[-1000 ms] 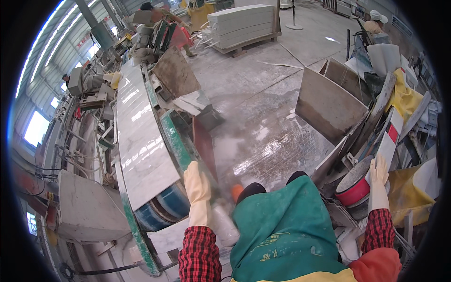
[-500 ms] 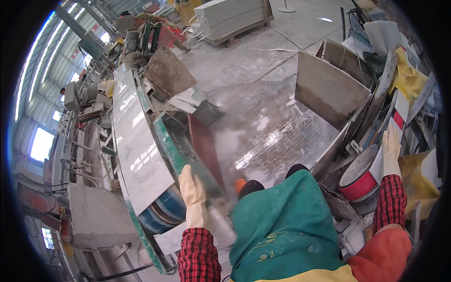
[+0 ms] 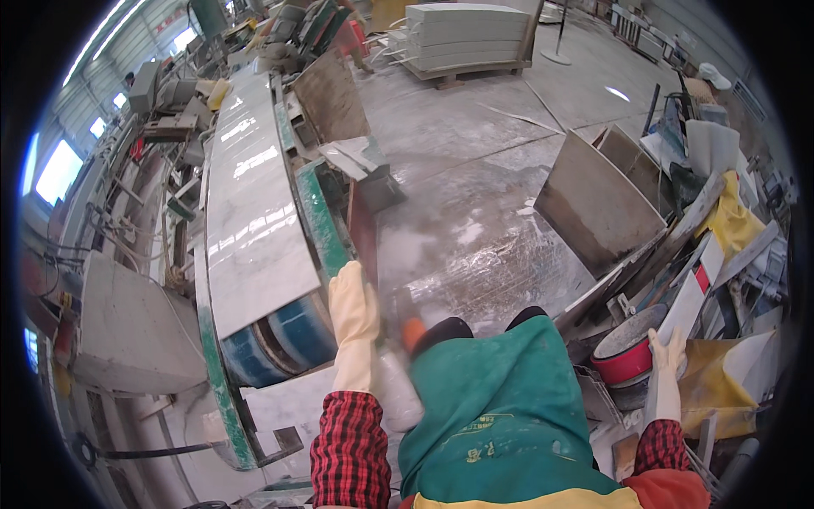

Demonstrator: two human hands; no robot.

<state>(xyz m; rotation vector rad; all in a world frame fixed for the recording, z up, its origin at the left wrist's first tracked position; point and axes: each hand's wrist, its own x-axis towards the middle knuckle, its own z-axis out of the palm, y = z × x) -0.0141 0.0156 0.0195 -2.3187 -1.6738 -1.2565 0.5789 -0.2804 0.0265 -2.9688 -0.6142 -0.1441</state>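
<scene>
The left hand (image 3: 354,299), in a pale rubber glove, was raised to the lower end of a thin reddish-brown slab (image 3: 363,231) that stood on edge against the green frame (image 3: 318,222) of the tabletop (image 3: 254,212). Its fingers were closed around the slab's lower edge. The slab stood between the tabletop, which carried a long white marble slab, and the wet concrete floor (image 3: 475,212). The right hand (image 3: 668,355), also gloved, was held well apart from the left, with fingers spread open, touching the rim of a red bucket (image 3: 626,356) and a leaning white panel (image 3: 697,293). It gripped nothing visible. A green apron (image 3: 500,407) filled the lower centre.
</scene>
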